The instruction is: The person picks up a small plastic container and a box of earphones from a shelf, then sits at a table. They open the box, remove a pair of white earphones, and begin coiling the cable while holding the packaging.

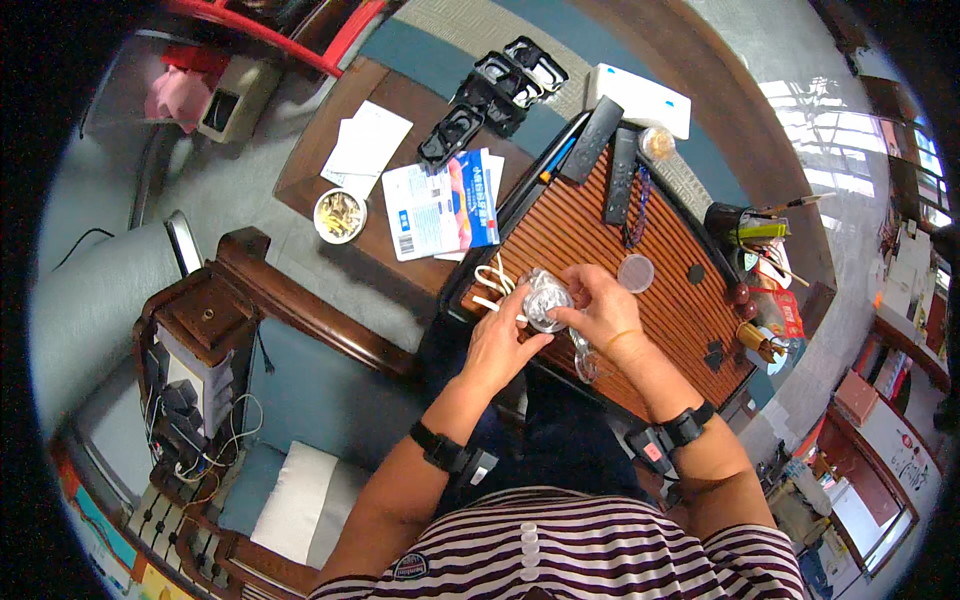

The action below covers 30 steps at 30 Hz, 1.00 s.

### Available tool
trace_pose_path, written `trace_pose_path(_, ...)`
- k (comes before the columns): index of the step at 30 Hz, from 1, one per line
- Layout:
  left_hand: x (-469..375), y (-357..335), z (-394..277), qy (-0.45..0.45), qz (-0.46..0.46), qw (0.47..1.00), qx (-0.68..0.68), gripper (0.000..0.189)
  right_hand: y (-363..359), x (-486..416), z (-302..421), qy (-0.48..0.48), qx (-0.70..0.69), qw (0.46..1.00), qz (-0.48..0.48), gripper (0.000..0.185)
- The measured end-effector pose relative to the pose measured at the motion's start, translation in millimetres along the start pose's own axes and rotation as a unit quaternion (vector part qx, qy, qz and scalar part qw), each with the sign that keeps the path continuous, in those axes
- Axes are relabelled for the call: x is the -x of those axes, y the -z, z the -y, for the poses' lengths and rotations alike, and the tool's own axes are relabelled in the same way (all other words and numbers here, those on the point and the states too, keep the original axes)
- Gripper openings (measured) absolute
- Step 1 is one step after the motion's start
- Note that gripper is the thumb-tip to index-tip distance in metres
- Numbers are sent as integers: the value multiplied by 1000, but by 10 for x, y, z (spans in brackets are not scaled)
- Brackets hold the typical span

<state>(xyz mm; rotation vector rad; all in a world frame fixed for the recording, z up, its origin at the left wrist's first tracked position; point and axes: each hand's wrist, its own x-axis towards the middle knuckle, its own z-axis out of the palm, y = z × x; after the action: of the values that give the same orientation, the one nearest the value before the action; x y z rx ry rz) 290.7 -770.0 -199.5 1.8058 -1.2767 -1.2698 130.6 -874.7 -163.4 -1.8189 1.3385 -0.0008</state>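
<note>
Over the near left part of a slatted wooden tea tray (675, 300), my left hand (501, 337) holds a small clear round container (546, 306) from its left side. Something silvery or clear fills it; what exactly, I cannot tell. My right hand (604, 307) pinches the container's right rim between thumb and fingers. Just below my right hand lies another clear plastic piece (585, 361), partly hidden. A clear round lid (635, 273) rests flat on the slats, right of my right hand. White cord loops (491, 277) lie beyond my left hand.
Two black remotes (619, 176) and a beaded string (642, 206) lie on the tray's far part. Left of it are a printed packet (439, 206), white papers (369, 142), a tub (340, 215) and black plastic holders (495, 86). A pen cup (726, 217) stands at the right.
</note>
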Motion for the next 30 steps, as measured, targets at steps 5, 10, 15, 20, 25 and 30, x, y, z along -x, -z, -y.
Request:
trace_pose_path(5,-25,-25,9,7,9,1000,-5,85,-67,-116,-1,57,83,995,-1,48)
trace_pose_path(10,-57,-64,18,4,5,1000,-22,85,11,-39,-2,36,45,998,32,42)
trace_pose_path(15,-74,-97,-12,10,1,998,-61,85,-51,-120,32,59,80,994,33,40)
trace_pose_path(20,-90,-92,-73,21,-4,996,-83,85,-33,-119,-7,42,24,998,44,43)
trace_pose_path(25,-110,-122,-74,13,-28,995,-91,80,30,-116,-73,74,-50,996,16,45)
trace_pose_path(30,-92,-205,-43,-61,-78,992,-72,85,-20,-182,-113,57,-93,993,47,38)
